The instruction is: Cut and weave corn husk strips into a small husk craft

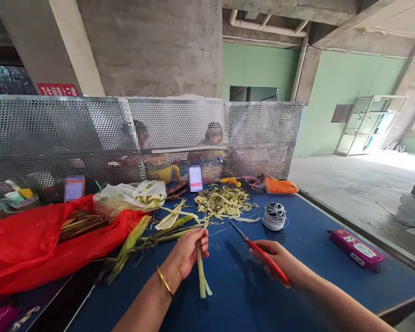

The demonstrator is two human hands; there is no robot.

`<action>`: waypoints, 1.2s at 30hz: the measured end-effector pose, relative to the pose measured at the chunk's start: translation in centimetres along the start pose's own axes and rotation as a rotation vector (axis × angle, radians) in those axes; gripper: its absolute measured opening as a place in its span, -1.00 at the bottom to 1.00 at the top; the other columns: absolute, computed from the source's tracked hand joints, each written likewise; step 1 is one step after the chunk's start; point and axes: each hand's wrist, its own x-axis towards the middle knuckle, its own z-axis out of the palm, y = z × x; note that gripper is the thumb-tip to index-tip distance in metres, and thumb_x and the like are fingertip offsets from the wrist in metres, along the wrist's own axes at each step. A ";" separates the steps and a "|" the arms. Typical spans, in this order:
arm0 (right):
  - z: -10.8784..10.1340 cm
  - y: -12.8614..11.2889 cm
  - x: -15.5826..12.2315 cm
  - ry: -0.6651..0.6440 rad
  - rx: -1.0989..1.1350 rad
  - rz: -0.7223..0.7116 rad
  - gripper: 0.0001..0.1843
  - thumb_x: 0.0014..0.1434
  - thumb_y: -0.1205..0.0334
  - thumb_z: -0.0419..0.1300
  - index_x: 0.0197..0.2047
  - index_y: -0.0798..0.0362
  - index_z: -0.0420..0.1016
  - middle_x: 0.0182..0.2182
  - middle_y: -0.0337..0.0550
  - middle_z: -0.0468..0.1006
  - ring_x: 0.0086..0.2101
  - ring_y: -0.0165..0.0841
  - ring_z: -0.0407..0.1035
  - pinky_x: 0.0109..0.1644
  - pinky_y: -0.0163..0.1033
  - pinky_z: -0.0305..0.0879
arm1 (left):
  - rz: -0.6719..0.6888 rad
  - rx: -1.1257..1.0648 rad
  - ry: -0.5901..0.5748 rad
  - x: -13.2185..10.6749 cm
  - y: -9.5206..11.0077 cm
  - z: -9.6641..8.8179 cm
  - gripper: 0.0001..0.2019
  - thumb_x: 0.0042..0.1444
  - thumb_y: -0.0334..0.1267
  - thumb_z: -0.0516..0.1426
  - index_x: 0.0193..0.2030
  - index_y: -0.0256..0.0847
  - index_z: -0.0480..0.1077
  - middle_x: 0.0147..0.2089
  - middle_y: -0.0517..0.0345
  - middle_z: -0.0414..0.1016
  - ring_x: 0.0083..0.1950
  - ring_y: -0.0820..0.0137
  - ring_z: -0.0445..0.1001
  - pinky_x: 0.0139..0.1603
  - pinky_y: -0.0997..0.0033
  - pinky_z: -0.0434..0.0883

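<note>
My left hand [190, 251] is closed around a small bundle of dried corn husk strips [201, 272], whose lower ends hang below the fist and whose tips stick out above it. In my right hand [275, 256] are red-handled scissors [268, 260], blades pointing up and left; whether the blades are apart is hard to see. A heap of cut husk scraps [224, 202] lies just beyond both hands. To the right of the heap sits a ball of white and dark string [274, 216]. Longer husk leaves [131, 242] lie left of my left hand.
A red plastic bag [100, 237] and a white plastic bag [124, 198] with husks cover the left side. A purple case [357, 249] and an orange packet [280, 186] lie right on the blue table [311, 240]. A perforated metal screen [180, 122] stands behind, with people beyond it.
</note>
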 end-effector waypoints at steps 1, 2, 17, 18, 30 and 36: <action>-0.1 0.1 -0.1 0.002 -0.101 -0.037 -0.54 0.03 -0.16 0.22 -0.22 0.08 0.45 -0.57 -0.37 0.32 -0.64 -0.52 0.18 -0.58 -0.38 0.14 | 0.004 -0.003 0.001 0.0 0.0 -0.1 -0.81 0.21 -0.35 0.02 -0.43 -0.28 0.32 -0.59 0.32 0.14 -0.63 0.58 0.18 -0.55 0.54 0.28; -0.3 0.2 -0.3 0.018 -0.217 -0.078 -0.58 0.09 -0.13 0.18 -0.20 0.08 0.47 -0.56 -0.34 0.37 -0.60 -0.49 0.22 -0.54 -0.36 0.15 | 0.008 -0.006 0.000 0.0 0.1 -0.1 -0.81 0.20 -0.36 0.02 -0.43 -0.28 0.32 -0.59 0.32 0.15 -0.63 0.58 0.18 -0.55 0.54 0.29; -2.6 -3.9 -2.6 0.165 -1.409 -0.183 -0.66 0.12 -0.06 0.19 -0.30 0.07 0.52 -0.39 0.05 0.61 -0.31 -0.06 0.52 -0.36 -0.20 0.26 | -0.010 -0.026 0.023 -0.8 1.2 0.1 -0.83 0.19 -0.36 0.05 -0.43 -0.27 0.33 -0.60 0.33 0.15 -0.64 0.59 0.16 -0.56 0.54 0.28; -3.5 -4.8 -2.0 0.263 -1.413 -0.173 -0.64 0.18 -0.07 0.12 -0.31 0.06 0.51 -0.36 0.05 0.60 -0.29 -0.08 0.52 -0.35 -0.20 0.27 | -0.011 -0.027 0.020 -0.8 1.2 0.0 -0.82 0.19 -0.36 0.04 -0.43 -0.27 0.33 -0.59 0.33 0.15 -0.64 0.59 0.17 -0.56 0.54 0.28; -10.3 -5.7 6.2 0.484 -1.374 0.066 -0.52 0.17 -0.15 0.06 -0.24 0.11 0.55 -0.22 0.14 0.61 -0.16 -0.06 0.48 -0.25 -0.16 0.31 | -0.008 -0.024 -0.006 -0.3 0.8 -0.3 -0.86 0.14 -0.32 0.09 -0.43 -0.26 0.33 -0.59 0.33 0.14 -0.63 0.58 0.16 -0.57 0.55 0.27; -12.4 -6.4 6.0 0.262 -1.431 -0.027 -0.63 0.11 0.10 0.14 -0.03 0.01 0.53 -0.08 -0.01 0.58 -0.09 -0.11 0.44 -0.19 -0.19 0.28 | -0.047 -0.032 -0.016 -0.5 0.7 0.1 -0.84 0.17 -0.34 0.05 -0.44 -0.27 0.32 -0.59 0.32 0.15 -0.63 0.57 0.17 -0.57 0.54 0.28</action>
